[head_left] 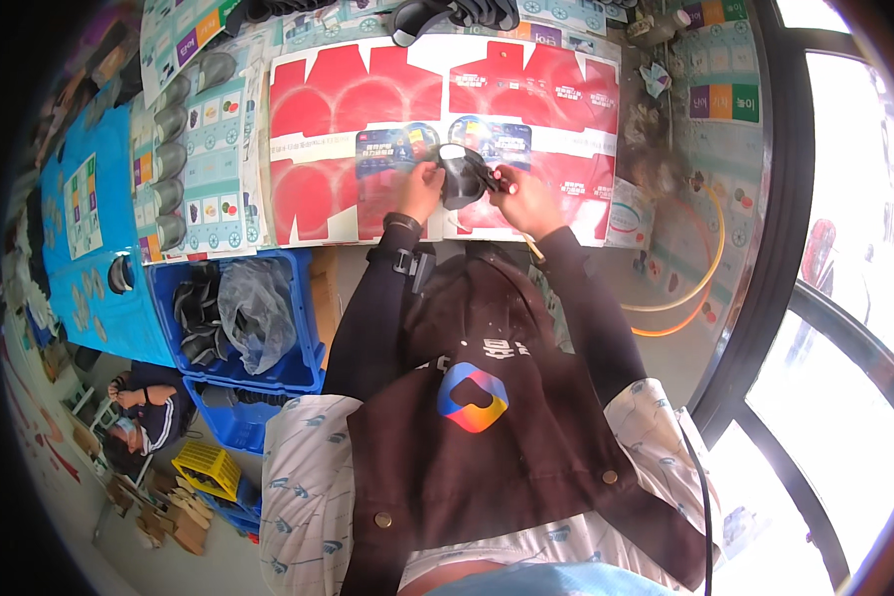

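A glossy black, rounded, cup-like piece (459,177) is held over the table in front of me; its exact kind is unclear. My left hand (423,193) pinches its left edge, fingers closed. On its other side my right hand (528,202) is closed around a slim dark tool (492,183) with reddish spots, set against the piece's right edge. I cannot make out the tool's kind. Beneath both hands lies a red and white printed cardboard sheet (392,94), with blue printed panels near its middle.
Several grey curved pieces (171,159) line the table's left part. More dark pieces (452,15) lie at the far edge. Blue crates (308,298) with black pieces and a clear bag (258,313) stand lower left. A yellow hose (717,248) loops at right. Another person (149,412) sits lower left.
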Demonstrator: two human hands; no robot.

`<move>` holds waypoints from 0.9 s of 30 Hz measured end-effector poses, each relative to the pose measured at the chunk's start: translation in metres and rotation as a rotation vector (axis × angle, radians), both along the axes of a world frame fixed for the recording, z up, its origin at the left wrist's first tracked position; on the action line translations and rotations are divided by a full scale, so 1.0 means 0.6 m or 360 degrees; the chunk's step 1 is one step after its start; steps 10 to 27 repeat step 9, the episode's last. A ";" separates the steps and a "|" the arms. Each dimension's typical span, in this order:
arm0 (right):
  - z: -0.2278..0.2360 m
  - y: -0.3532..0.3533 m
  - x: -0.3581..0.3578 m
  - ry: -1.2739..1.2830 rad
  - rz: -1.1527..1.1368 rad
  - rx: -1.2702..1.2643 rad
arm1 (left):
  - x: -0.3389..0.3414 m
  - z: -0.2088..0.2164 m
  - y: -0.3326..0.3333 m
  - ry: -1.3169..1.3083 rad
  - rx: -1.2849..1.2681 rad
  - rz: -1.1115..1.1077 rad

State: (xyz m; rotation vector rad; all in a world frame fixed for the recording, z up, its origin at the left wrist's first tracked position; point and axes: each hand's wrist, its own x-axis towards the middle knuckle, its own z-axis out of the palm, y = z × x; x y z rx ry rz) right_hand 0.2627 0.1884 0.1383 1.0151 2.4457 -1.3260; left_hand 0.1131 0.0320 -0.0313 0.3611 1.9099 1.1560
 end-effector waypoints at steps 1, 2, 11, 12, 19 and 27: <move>0.001 0.001 -0.007 0.0057 -0.0084 0.0020 | -0.003 0.001 -0.001 -0.0040 0.0017 0.0008; 0.001 0.003 -0.010 0.0113 -0.0170 0.0041 | -0.005 0.002 -0.002 -0.0081 0.0034 0.0015; -0.014 -0.002 0.040 -0.0063 -0.0111 0.0025 | -0.005 -0.025 -0.015 0.0070 -0.0011 0.0039; -0.014 -0.002 0.040 -0.0063 -0.0111 0.0025 | -0.005 -0.025 -0.015 0.0070 -0.0011 0.0039; -0.014 -0.002 0.040 -0.0063 -0.0111 0.0025 | -0.005 -0.025 -0.015 0.0070 -0.0011 0.0039; -0.014 -0.002 0.040 -0.0063 -0.0111 0.0025 | -0.005 -0.025 -0.015 0.0070 -0.0011 0.0039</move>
